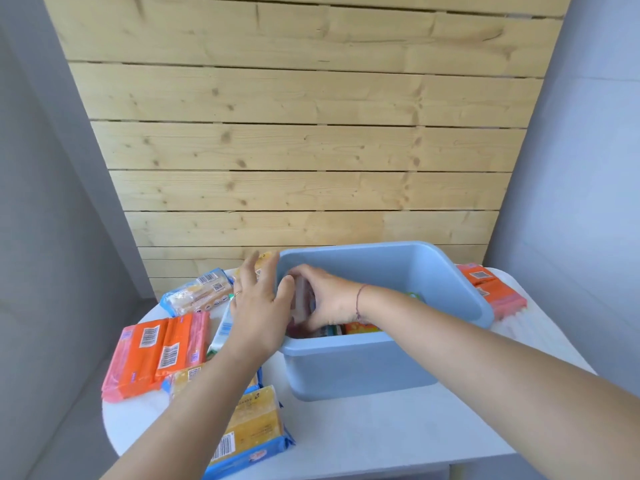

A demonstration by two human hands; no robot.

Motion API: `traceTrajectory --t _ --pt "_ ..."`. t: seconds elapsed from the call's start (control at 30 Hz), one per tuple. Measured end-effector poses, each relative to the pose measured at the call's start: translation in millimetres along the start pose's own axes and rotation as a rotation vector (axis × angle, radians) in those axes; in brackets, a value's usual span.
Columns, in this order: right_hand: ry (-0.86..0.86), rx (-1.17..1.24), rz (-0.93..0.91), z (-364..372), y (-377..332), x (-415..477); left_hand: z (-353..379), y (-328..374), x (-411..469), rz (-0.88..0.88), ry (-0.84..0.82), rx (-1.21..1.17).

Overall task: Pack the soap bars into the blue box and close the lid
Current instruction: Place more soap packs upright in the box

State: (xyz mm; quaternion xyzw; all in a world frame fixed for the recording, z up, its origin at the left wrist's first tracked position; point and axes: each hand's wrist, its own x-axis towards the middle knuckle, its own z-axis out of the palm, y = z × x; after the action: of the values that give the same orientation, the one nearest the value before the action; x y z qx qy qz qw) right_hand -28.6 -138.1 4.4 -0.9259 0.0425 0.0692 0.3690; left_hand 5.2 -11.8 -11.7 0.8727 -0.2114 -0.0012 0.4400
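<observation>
The open blue box [363, 365] stands in the middle of the white table. My right hand [329, 299] reaches into its left end, shut on a pink soap pack [302, 299] held upright against the left wall. My left hand [258, 306] hovers just outside that wall, fingers spread, thumb touching the rim. Other soap packs [360, 328] lie at the bottom of the box. The lid is not in view.
Left of the box lie orange-pink soap packs [156, 355] and a blue-yellow pack [197, 292]. Yellow packs in blue wrap [252, 431] sit near the front edge under my left forearm. More orange packs [491, 289] lie at the right. A wooden plank wall [311, 150] rises behind.
</observation>
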Motion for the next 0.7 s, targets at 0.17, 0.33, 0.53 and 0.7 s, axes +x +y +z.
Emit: traceTrajectory --t 0.17,0.33,0.53,0.7 --pt "-0.056 -0.238 -0.059 3.1 -6.6 1.3 -9.5 -5.0 -1.2 0.290 -0.049 -0.014" --pt "-0.193 0.082 0.127 -9.2 4.5 -9.3 -9.1 -13.9 4.4 0.317 -0.143 0.167" --pt "0.465 0.334 -0.075 -124.9 45.7 -51.0 -8.0 -19.3 10.2 0.312 -0.150 0.179" --pt "0.688 -0.189 0.349 -165.0 160.2 -96.1 -4.8 -19.3 8.9 0.340 -0.136 0.108"
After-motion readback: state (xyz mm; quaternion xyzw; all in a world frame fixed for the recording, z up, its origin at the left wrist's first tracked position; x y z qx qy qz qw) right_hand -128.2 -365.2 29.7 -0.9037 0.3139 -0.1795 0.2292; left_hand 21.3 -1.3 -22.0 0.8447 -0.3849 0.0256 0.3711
